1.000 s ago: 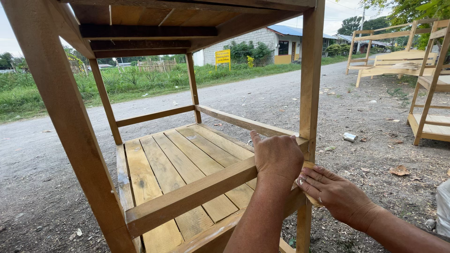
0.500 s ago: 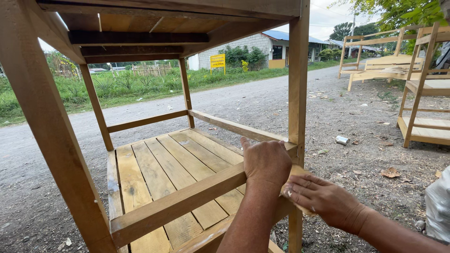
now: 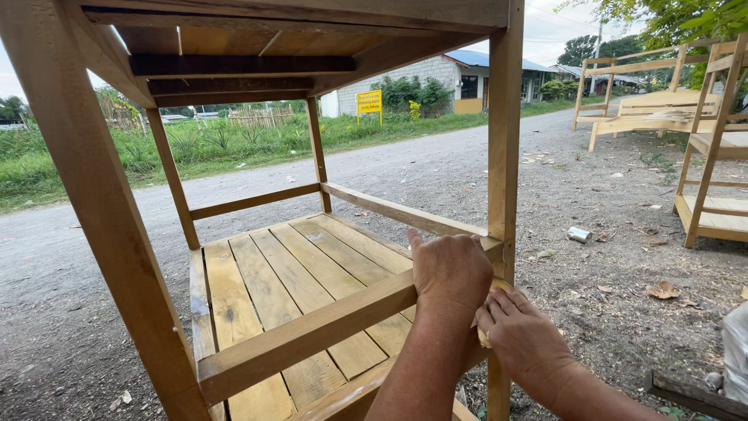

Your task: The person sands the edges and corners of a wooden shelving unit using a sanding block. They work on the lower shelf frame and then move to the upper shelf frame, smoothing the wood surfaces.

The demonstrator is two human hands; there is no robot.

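A tall wooden rack stands in front of me, with a slatted lower shelf point(image 3: 288, 273) and a front rail point(image 3: 312, 331) running to the right corner post point(image 3: 504, 140). My left hand point(image 3: 450, 269) is clamped over the right end of that rail, close to the post. Just below and to the right, my right hand point(image 3: 522, 335) presses its fingers against the rack's lower front edge beside the post. Whether the right hand holds something small is hidden by the fingers.
The rack sits on gravel beside a dirt road point(image 3: 436, 164). More unfinished wooden racks point(image 3: 705, 164) stand at the right. A tin can point(image 3: 579, 235) and dry leaves point(image 3: 662, 291) lie on the ground. A dark wooden plank point(image 3: 693, 394) lies at the bottom right.
My view has drifted slightly, so the rack and both hands sit a little further left in the picture. Both hands remain at the same corner; the right hand has crept closer to the post.
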